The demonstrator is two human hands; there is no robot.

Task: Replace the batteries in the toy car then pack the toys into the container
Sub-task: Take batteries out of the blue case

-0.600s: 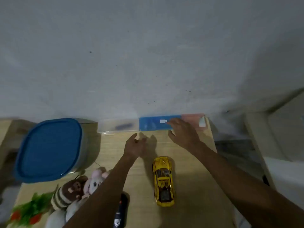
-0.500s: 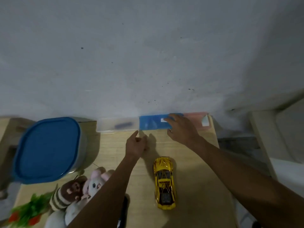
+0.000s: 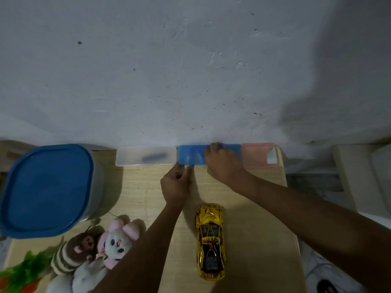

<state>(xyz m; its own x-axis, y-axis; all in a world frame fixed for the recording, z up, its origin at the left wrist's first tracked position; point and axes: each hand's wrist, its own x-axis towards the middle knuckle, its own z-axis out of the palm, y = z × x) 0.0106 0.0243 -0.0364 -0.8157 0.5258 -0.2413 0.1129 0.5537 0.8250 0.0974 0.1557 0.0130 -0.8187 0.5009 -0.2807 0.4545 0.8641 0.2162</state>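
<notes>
Right now both hands are at the blue box point(image 3: 191, 155), the middle of three slim plastic cases lined up along the wall at the table's point(image 3: 254, 208) far edge: the right hand point(image 3: 224, 163) lies over its top with fingers curled across the far side, while the left hand point(image 3: 176, 185) pinches at its near left corner, fingers drawn close together. Whether either has it firmly held I cannot tell. Judging by its look, the box is light, stiff and smooth, so it probably slides easily; holding both ends should keep it steady. It sits touching the clear box point(image 3: 146, 156) on its left and the pink box point(image 3: 257, 154) on its right, which crowd its ends. The yellow toy car point(image 3: 210, 242) rests untouched, near the person and well apart from the boxes. Its glossy shell looks slippery and rigid. Soft plush toys point(image 3: 101, 246) huddle just beside the blue-lidded container point(image 3: 45, 190), whose lid is on.
</notes>
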